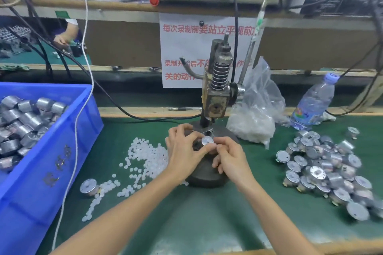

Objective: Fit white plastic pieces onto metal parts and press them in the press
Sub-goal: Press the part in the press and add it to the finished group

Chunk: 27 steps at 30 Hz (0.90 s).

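My left hand (pixel 184 149) grips a round metal part (pixel 207 141), its flat silver face turned up, over the dark round base of the press (pixel 207 178). My right hand (pixel 230 157) pinches at the right rim of the same part; whether a white piece sits between its fingertips I cannot tell. The press head (pixel 217 91) with its spring stands upright just behind my hands. Loose white plastic pieces (pixel 145 159) lie scattered on the green mat to the left of my hands.
A blue bin (pixel 51 161) with several metal parts stands at the left. One metal part (pixel 89 186) lies near it. A heap of metal parts (pixel 329 170) lies at the right. Behind are a plastic bag of white pieces (pixel 255 118) and a water bottle (pixel 313 103).
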Motion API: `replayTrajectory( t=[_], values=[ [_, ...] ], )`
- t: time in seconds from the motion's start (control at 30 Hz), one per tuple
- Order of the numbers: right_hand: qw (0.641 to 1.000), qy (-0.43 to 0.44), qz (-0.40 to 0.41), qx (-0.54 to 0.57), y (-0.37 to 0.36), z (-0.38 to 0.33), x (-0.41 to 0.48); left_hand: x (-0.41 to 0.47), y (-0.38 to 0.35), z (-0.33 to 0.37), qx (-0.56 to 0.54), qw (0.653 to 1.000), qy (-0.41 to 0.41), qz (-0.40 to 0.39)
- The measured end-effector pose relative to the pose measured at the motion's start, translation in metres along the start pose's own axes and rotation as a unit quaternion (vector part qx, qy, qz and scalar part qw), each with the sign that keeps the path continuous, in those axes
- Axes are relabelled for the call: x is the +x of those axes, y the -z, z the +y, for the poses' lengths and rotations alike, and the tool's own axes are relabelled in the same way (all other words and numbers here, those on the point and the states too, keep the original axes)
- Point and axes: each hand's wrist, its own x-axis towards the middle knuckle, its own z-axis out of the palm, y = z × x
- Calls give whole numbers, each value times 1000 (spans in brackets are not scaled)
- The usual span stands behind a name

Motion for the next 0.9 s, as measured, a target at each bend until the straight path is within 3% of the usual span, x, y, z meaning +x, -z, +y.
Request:
replayTrajectory(
  t=[0.13, 0.27, 0.53, 0.7, 0.8, 0.83, 0.9],
  values=[
    [999, 30, 3, -39, 2, 0, 4, 12, -8, 3, -20, 1000, 23, 2],
    [999, 38, 9, -20, 2, 4, 4, 17, 0, -3, -49, 998, -18, -43],
    [992, 77, 89, -41, 8, -1, 17, 25, -1, -3, -53, 998, -4, -37],
    [965, 162, 198, -50, 40, -64, 46, 25, -3, -7, -25, 999, -24, -42],
    [930, 223, 291, -13, 70, -116, 65, 23, -4, -7, -19, 999, -32, -39],
    [926, 227, 302, -15, 81, -134, 73, 23, -4, -7, -16, 999, -33, -37],
    [950, 194, 243, -10, 97, -170, 87, 23, -3, -6, -9, 999, -33, -35]
  ],
)
